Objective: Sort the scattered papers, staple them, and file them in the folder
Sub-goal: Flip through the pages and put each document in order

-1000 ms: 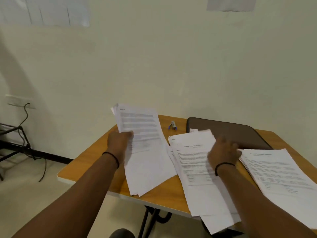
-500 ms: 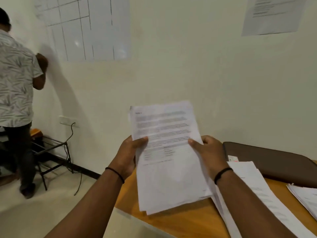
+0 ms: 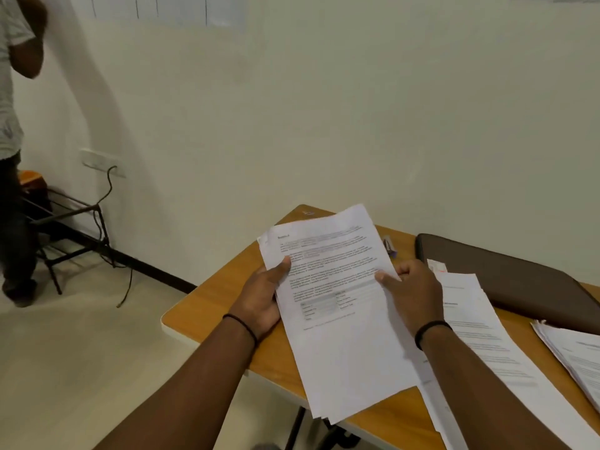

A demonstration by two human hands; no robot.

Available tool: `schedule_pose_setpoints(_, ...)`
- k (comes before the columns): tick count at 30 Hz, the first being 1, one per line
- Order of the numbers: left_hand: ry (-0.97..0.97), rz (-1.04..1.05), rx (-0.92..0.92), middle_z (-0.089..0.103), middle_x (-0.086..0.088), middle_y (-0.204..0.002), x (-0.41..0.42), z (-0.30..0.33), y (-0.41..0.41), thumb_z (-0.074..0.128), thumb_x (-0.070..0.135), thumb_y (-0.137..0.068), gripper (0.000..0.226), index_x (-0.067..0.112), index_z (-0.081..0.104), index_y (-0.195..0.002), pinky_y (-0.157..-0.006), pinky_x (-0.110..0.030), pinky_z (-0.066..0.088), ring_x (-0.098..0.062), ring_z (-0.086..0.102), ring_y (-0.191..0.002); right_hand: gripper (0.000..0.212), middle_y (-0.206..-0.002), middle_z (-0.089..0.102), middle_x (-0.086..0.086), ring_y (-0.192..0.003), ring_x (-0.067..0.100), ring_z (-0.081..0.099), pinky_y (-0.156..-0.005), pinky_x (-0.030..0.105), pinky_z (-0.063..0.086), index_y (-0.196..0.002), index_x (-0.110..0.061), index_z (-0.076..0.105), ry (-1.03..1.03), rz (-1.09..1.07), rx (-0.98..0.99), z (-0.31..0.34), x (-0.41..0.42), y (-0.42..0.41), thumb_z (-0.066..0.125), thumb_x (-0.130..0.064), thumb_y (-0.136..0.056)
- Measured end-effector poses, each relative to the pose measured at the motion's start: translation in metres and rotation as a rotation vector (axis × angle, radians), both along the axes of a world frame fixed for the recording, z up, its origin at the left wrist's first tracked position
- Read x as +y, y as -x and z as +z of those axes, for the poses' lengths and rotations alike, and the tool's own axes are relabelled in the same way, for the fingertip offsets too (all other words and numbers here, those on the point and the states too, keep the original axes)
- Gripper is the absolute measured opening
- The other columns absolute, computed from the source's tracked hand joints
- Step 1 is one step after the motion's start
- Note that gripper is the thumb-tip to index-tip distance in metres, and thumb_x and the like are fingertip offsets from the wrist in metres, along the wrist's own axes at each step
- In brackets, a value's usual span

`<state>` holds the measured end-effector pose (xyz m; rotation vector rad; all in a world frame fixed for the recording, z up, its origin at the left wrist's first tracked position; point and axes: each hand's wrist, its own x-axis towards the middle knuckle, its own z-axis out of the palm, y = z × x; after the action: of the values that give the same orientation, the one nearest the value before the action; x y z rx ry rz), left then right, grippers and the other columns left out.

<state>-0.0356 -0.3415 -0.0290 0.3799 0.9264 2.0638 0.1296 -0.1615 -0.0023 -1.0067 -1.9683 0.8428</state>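
Here, two hands — left hand (image 3: pixel 259 295), right hand (image 3: pixel 412 293) — grip one sheaf (image 3: pixel 341 313).

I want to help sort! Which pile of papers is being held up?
The leftmost stack: both hands, left hand and right hand, grip it. The other two piles lie flat on the table.

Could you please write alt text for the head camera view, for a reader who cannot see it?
Both hands, left hand and right hand, hold a stack of printed papers over a wooden table. More papers and a dark brown folder lie to the right.
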Motion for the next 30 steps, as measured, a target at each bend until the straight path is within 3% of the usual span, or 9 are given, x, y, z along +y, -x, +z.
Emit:
schedule_pose_setpoints(4,-0.012,0.007,-0.046,0.070,-0.015,-0.122,0.002,-0.005,0.008,0.053,0.017,-0.101,0.031,0.007,0.061,-0.129,-0.089,-0.048,0.058,-0.031,0.070,-0.107,0.036,-0.061,0.051,0.000,-0.056,0.016,0.042,-0.052,0.028,0.032,-0.066,-0.010,0.051,0.035,0.033,0.007,-0.008,0.004,0.014,0.078,-0.027,-0.082)
schedule_pose_setpoints(7,-0.021,0.035,-0.055,0.070,-0.013,-0.122,0.003,-0.010,0.013,0.048,0.028,-0.103,0.032,0.011,0.065,-0.125,-0.099,-0.050,0.051,-0.030,0.068,-0.111,0.041,-0.057,0.045,-0.001,-0.054,0.015,0.037,-0.052,0.027,0.030,-0.061,-0.012,0.045,0.049,0.044,0.040,-0.008,0.005,0.018,0.076,-0.023,-0.085)
schedule_pose_setpoints(10,0.002,0.049,-0.073,0.069,-0.015,-0.124,0.006,-0.013,0.016,0.051,0.019,-0.102,0.032,0.009,0.061,-0.131,-0.103,-0.054,0.047,-0.035,0.064,-0.117,0.043,-0.056,0.047,-0.004,-0.054,0.015,0.039,-0.050,0.027,0.029,-0.057,-0.015,0.045,0.051,0.040,0.057,-0.005,0.010,0.015,0.069,-0.019,-0.092)
schedule_pose_setpoints(13,0.050,0.066,-0.030,0.069,-0.015,-0.123,0.006,-0.014,0.015,0.054,0.014,-0.100,0.033,0.007,0.059,-0.131,-0.095,-0.051,0.054,-0.036,0.066,-0.114,0.030,-0.070,0.063,0.004,-0.065,0.022,0.053,-0.055,0.026,0.039,-0.075,0.002,0.063,0.036,0.012,0.063,-0.003,0.014,0.008,0.064,-0.021,-0.095)
schedule_pose_setpoints(15,0.059,0.075,-0.003,0.069,-0.016,-0.124,0.003,-0.014,0.013,0.058,0.014,-0.096,0.035,0.007,0.060,-0.131,-0.093,-0.051,0.056,-0.036,0.066,-0.113,0.026,-0.081,0.070,0.007,-0.073,0.024,0.060,-0.062,0.028,0.045,-0.087,0.003,0.068,0.046,0.010,0.063,-0.003,0.016,0.003,0.064,-0.021,-0.095)
schedule_pose_setpoints(19,0.118,0.104,0.057,0.071,-0.016,-0.119,0.002,-0.013,0.010,0.063,0.013,-0.095,0.034,0.006,0.061,-0.128,-0.089,-0.051,0.056,-0.037,0.069,-0.107,0.013,-0.082,0.070,-0.004,-0.076,0.017,0.064,-0.061,0.026,0.045,-0.084,-0.012,0.071,0.064,0.030,0.020,-0.004,0.017,-0.008,0.067,-0.020,-0.093)
schedule_pose_setpoints(22,0.164,0.133,0.087,0.073,-0.016,-0.113,-0.002,-0.009,0.012,0.063,0.011,-0.095,0.030,0.006,0.063,-0.124,-0.081,-0.049,0.059,-0.036,0.072,-0.100,0.015,-0.081,0.070,0.000,-0.076,0.021,0.065,-0.060,0.026,0.044,-0.081,-0.009,0.071,0.063,0.020,-0.029,-0.006,0.018,-0.013,0.069,-0.020,-0.091)
schedule_pose_setpoints(27,0.172,0.179,0.144,0.073,-0.020,-0.109,-0.021,0.002,0.020,0.064,0.010,-0.093,0.023,0.004,0.065,-0.115,-0.083,-0.051,0.059,-0.039,0.072,-0.096,0.020,-0.078,0.067,0.000,-0.068,0.015,0.057,-0.054,0.025,0.038,-0.072,-0.014,0.062,0.015,-0.011,-0.224,-0.013,0.017,-0.017,0.070,-0.020,-0.090)
schedule_pose_setpoints(30,0.190,0.164,0.186,0.072,-0.022,-0.110,-0.023,0.008,0.016,0.066,0.010,-0.092,0.027,0.001,0.065,-0.117,-0.083,-0.052,0.059,-0.041,0.071,-0.097,0.010,-0.093,0.071,0.006,-0.081,0.024,0.061,-0.068,0.029,0.045,-0.089,-0.014,0.068,-0.028,-0.084,-0.296,-0.015,0.019,-0.019,0.068,-0.023,-0.091)
